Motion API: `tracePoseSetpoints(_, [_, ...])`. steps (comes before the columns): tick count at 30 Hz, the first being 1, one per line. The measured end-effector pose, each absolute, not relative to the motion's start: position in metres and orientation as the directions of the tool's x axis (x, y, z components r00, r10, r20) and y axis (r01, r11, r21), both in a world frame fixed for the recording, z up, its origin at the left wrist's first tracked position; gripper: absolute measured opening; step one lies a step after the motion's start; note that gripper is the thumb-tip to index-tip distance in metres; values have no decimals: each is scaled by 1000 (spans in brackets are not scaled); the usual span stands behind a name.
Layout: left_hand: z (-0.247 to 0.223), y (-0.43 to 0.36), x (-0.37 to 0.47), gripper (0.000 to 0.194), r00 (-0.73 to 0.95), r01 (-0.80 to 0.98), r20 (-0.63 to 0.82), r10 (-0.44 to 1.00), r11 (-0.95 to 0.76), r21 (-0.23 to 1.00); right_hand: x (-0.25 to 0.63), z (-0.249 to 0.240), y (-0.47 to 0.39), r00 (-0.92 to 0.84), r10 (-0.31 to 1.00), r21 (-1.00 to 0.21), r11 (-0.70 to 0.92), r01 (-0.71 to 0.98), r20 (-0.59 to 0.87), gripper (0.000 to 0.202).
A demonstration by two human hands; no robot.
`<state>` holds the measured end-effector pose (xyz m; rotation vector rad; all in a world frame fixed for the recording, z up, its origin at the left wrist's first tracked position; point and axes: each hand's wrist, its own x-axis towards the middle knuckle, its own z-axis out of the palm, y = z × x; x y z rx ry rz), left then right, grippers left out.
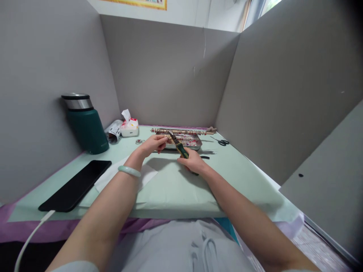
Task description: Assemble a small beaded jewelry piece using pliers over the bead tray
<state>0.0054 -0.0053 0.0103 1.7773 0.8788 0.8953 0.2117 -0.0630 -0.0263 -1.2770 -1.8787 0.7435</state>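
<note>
My right hand (195, 161) is closed around the dark green handles of a pair of pliers (179, 146), whose dark jaws point up and to the left. Close to the jaws, my left hand (154, 144) has its thumb and fingers pinched together. Whatever lies between those fingertips is too small to make out. Behind both hands sits a shallow metal tray (195, 147) with many small red, gold and clear beads in it. Along the tray's far side runs a pale rod (185, 132) strung with small beaded pieces.
Left on the table stand a green flask (86, 128) and a tissue box (129, 129). A black phone (76, 185) with a white cable lies nearer, beside white paper (149, 174). Black scissors (222, 142) lie at right. Grey panels (170, 71) enclose three sides.
</note>
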Motion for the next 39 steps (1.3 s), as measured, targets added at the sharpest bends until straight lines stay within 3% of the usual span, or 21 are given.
tracePoseSetpoints(3, [10, -5, 6, 32, 472, 155, 202, 858, -306, 939, 213, -26, -65, -371, 924, -937, 211, 280, 97, 29])
tracePoseSetpoints(6, [9, -4, 6, 30, 475, 162, 179, 862, -286, 945, 212, -27, -65, -333, 937, -922, 220, 318, 108, 30])
tracePoseSetpoints(12, [7, -2, 7, 28, 465, 185, 159, 871, -272, 944, 209, -29, -63, -163, 902, -599, 391, 698, 399, 37])
tracePoseSetpoints(16, [7, -3, 7, 26, 467, 213, 131, 874, -256, 943, 209, -31, -61, -147, 881, -466, 372, 803, 449, 40])
tracePoseSetpoints(19, [9, -5, 7, 28, 474, 208, 143, 869, -268, 941, 210, -29, -62, -147, 896, -564, 383, 731, 418, 38])
tracePoseSetpoints(23, [12, -7, 7, 33, 480, 173, 192, 856, -307, 936, 212, -24, -66, -321, 936, -889, 267, 373, 146, 29])
tracePoseSetpoints(26, [11, -7, 7, 32, 483, 182, 191, 854, -311, 933, 213, -25, -66, -378, 922, -947, 191, 257, 83, 28])
tracePoseSetpoints(31, [8, -3, 5, 31, 494, 220, 175, 852, -318, 922, 210, -28, -61, -237, 955, -817, 276, 506, 176, 25])
tracePoseSetpoints(36, [9, -4, 5, 35, 487, 255, 175, 856, -331, 908, 208, -29, -61, -150, 905, -566, 370, 737, 397, 37])
tracePoseSetpoints(39, [11, -5, 6, 34, 485, 281, 167, 859, -333, 900, 208, -30, -61, -136, 892, -458, 346, 819, 431, 41])
